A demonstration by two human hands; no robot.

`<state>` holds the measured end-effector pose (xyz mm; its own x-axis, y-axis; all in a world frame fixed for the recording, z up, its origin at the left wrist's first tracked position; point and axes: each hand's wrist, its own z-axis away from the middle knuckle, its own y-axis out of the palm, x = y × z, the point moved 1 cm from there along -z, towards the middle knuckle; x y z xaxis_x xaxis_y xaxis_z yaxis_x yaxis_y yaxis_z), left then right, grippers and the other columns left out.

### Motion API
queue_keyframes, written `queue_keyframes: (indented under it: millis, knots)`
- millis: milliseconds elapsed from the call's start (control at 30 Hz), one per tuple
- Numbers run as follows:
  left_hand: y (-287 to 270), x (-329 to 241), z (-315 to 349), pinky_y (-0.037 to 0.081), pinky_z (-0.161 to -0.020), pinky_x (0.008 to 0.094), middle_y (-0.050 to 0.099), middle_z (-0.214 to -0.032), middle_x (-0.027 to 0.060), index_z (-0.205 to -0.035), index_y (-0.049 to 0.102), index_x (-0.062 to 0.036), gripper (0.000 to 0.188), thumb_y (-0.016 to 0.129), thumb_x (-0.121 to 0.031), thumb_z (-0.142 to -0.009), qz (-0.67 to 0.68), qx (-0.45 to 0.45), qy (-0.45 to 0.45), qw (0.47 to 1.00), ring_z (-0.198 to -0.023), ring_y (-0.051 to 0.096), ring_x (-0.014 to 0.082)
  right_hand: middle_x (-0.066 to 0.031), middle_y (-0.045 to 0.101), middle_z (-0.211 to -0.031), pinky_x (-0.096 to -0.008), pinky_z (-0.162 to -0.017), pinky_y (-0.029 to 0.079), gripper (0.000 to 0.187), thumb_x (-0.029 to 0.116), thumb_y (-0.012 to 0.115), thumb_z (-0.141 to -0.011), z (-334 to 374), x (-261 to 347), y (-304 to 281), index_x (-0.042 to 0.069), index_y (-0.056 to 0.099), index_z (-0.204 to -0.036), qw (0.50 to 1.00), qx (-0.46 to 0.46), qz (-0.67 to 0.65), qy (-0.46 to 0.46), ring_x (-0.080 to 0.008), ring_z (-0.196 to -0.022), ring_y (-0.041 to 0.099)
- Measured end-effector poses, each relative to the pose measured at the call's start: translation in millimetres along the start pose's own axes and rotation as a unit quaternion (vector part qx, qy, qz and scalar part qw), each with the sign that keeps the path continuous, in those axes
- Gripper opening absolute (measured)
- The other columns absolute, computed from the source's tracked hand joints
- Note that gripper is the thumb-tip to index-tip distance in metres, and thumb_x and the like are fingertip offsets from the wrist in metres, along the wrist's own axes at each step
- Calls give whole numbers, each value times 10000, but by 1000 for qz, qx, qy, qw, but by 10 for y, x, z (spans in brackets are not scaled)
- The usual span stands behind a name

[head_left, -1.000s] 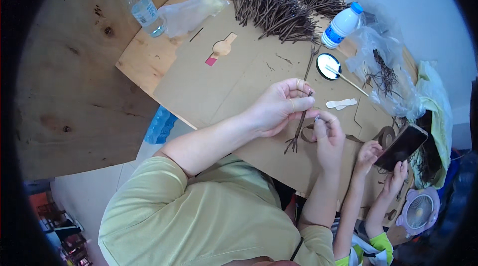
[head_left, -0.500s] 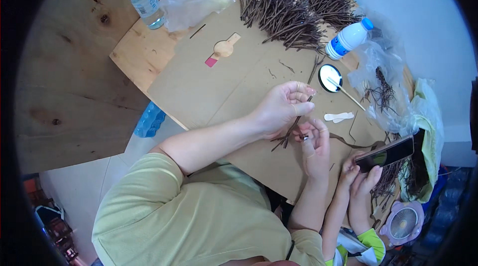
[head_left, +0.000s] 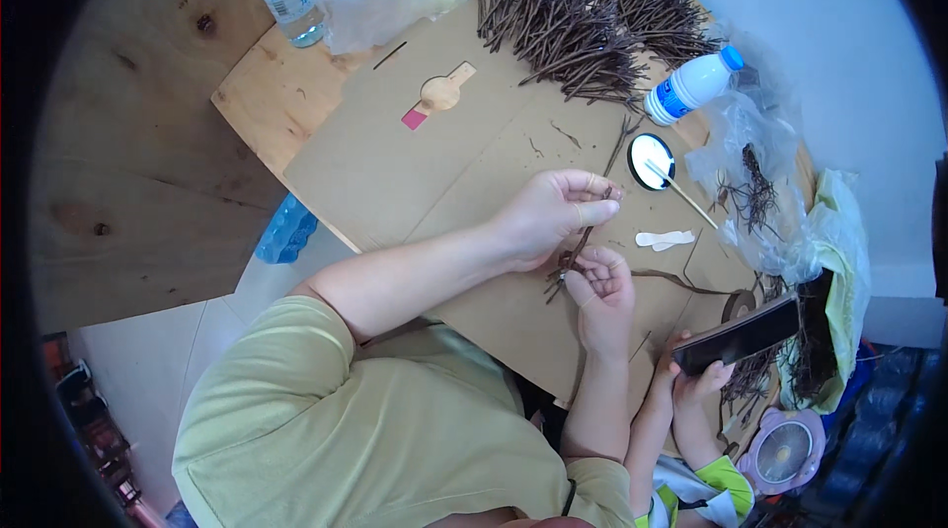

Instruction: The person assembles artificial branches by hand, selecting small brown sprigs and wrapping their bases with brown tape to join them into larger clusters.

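Note:
Over the cardboard, my left hand pinches a thin brown branched twig, whose forked tip points up toward the white pot. Close below it, my right hand has its thumb and fingers closed on the lower part of the same twig, where short split ends stick out to the left. A narrow dark brown strip runs from beside my right hand to a brown tape roll at the right. Fingers hide how the strip meets the twig.
Piles of brown twigs lie at the back, near a white bottle. A black-rimmed pot of white stuff with a stick and pale wooden sticks lie on the cardboard. Another person's hands hold a phone at right.
My right hand has shifted left and up along the twig toward its split ends. The left hand keeps its pinch. The other person's phone has moved slightly left and down.

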<state>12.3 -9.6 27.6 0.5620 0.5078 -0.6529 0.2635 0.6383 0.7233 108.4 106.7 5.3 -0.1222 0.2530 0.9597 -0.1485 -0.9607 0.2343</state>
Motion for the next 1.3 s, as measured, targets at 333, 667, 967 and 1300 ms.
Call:
queue_keyframes:
  millis: [333, 667, 967, 1300]
  knots:
    - [-34, -65, 45, 480, -740, 260, 595, -869, 49, -991, 579, -4, 181, 525, -122, -864, -65, 73, -35, 995, -818, 567, 105, -83, 559, -973, -236, -776, 433, 329, -122, 532, -740, 6, -24, -120, -4, 475, -1042, 993, 52, -101, 25, -127, -869, 544]
    - [-74, -462, 187, 445, -797, 263, 614, -948, 79, -992, 604, -1, 181, 550, -62, -830, -284, 179, 45, 941, -865, 579, 140, -107, 512, -1086, -277, -796, 431, 416, -6, 489, -826, -5, 37, -85, 5, 357, -1221, 987, 88, -129, 44, -198, -969, 531]
    - [-266, -1575, -730, 429, -849, 311, 524, -1119, 77, -1138, 519, -45, 465, 515, -33, -673, -829, 130, 477, 261, -1023, 488, 234, -108, 474, -1057, -252, -730, 430, 439, 37, 493, -841, -101, 6, -248, 25, 325, -1246, 993, 55, -93, 36, -163, -902, 517]
    - [-546, -1480, -1103, 359, -826, 349, 515, -1183, 58, -1165, 517, -91, 514, 483, 49, -672, -864, 164, 375, 295, -986, 463, 239, -88, 515, -985, -233, -678, 442, 379, 45, 525, -824, -43, 65, -306, 14, 413, -1185, 993, 102, -24, 51, -132, -828, 545]
